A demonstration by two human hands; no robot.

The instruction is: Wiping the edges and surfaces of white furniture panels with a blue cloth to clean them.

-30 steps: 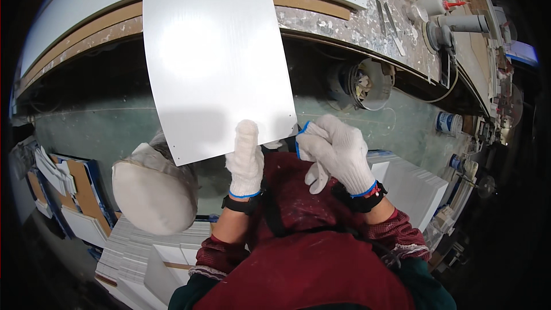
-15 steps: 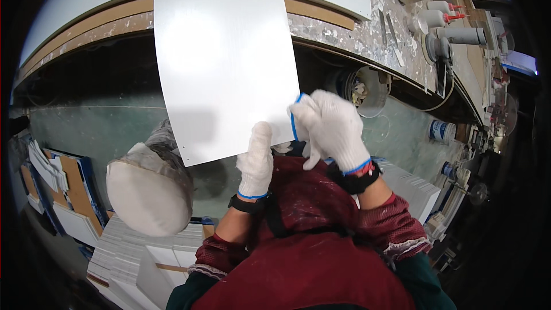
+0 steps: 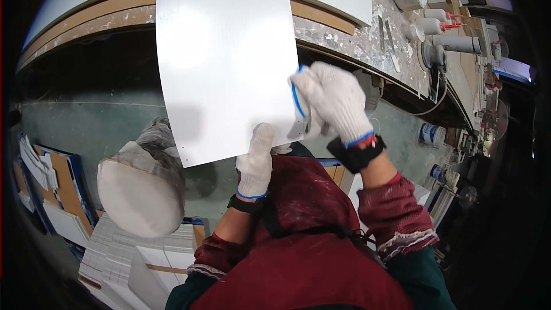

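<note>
A large white panel (image 3: 227,63) reaches from the worktable out toward me, with small holes at its near corners. My left hand (image 3: 255,158), in a white knit glove with a blue hem, grips its near edge. The thumb lies on top, and the fingers are hidden underneath. At the panel's right edge is my right hand (image 3: 338,97), gloved the same way. Its fingers are closed on a bunched white cloth with a blue edge (image 3: 298,100), similar to a glove's hem. The cloth is against or close to that edge; contact is hard to make out.
The paint-spotted worktable (image 3: 338,43) carries white bottles with red tips (image 3: 433,26), flat blade-like tools (image 3: 392,46) and a grey power tool (image 3: 439,51). Left of me stands a round pale-covered stool (image 3: 140,195). Stacked panels (image 3: 115,252) lie behind it. A bucket (image 3: 431,134) stands right.
My right hand has moved away from me along the panel's right edge with the cloth. The left hand keeps its grip at the near edge. The view has shifted slightly.
</note>
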